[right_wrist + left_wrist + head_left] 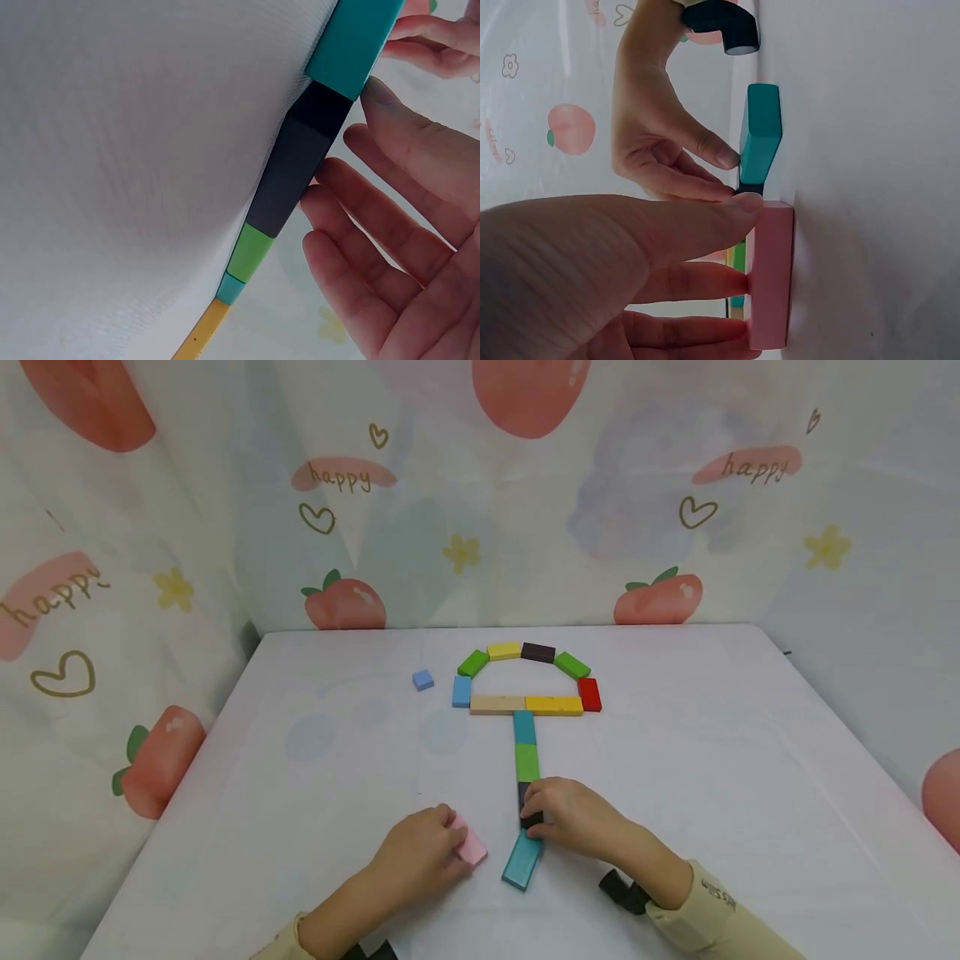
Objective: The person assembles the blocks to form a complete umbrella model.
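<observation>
A pink block [471, 847] lies flat on the table, held at its edges by the thumb and fingers of my left hand [416, 852]. The left wrist view shows the thumb at one end of the pink block [771, 277]. My right hand [573, 817] touches a black block [296, 169] with loosely bent fingers, its thumb near the joint with a teal block [521, 862]. This teal block sits at an angle at the near end of a straight column. Above the black block come a green block [527, 763] and another teal block [524, 727].
At the column's far end, a wooden block [497, 705] and a yellow block [553, 706] form a crossbar. An arch of several coloured blocks rises behind it, including a red block [589, 694]. A small blue block [423, 680] lies apart on the left. Patterned cloth [525, 527] hangs behind.
</observation>
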`<move>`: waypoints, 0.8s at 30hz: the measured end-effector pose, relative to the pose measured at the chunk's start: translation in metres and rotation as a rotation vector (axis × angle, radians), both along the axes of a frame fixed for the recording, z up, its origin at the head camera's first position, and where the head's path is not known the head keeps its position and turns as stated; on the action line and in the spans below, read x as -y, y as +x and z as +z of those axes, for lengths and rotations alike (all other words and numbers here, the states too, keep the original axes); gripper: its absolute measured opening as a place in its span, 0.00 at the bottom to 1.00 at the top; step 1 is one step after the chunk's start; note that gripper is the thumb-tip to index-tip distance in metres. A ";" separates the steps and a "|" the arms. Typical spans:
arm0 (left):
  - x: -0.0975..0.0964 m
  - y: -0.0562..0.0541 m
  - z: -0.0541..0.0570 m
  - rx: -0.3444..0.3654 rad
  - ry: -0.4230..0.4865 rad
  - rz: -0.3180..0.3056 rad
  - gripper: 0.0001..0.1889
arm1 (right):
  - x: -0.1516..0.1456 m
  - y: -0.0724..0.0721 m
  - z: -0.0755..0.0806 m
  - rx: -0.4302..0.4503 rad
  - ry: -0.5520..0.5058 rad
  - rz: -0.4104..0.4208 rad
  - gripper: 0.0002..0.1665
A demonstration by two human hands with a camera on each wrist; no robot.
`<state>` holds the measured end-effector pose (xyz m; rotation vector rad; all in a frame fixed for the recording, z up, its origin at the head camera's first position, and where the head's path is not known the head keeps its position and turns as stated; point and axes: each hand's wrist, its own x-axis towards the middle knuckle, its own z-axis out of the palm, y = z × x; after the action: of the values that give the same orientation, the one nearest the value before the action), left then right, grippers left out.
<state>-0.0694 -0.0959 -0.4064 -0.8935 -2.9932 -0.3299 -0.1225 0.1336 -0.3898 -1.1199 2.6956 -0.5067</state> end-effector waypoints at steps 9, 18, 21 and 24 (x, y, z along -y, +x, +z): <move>-0.007 0.006 0.002 0.001 -0.017 -0.027 0.15 | 0.000 -0.001 0.000 0.020 0.010 -0.004 0.11; -0.009 0.006 0.000 0.009 -0.025 -0.079 0.15 | 0.001 -0.001 0.001 0.025 0.019 -0.012 0.12; -0.009 0.005 -0.001 0.016 -0.021 -0.089 0.16 | 0.001 -0.001 0.001 0.036 0.021 -0.020 0.12; -0.009 0.006 -0.001 0.018 -0.016 -0.092 0.15 | 0.002 -0.001 0.001 0.039 0.024 -0.022 0.12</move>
<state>-0.0636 -0.0868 -0.4072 -1.0369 -2.9811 -0.3169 -0.1238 0.1321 -0.3888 -1.0637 2.6763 -0.4928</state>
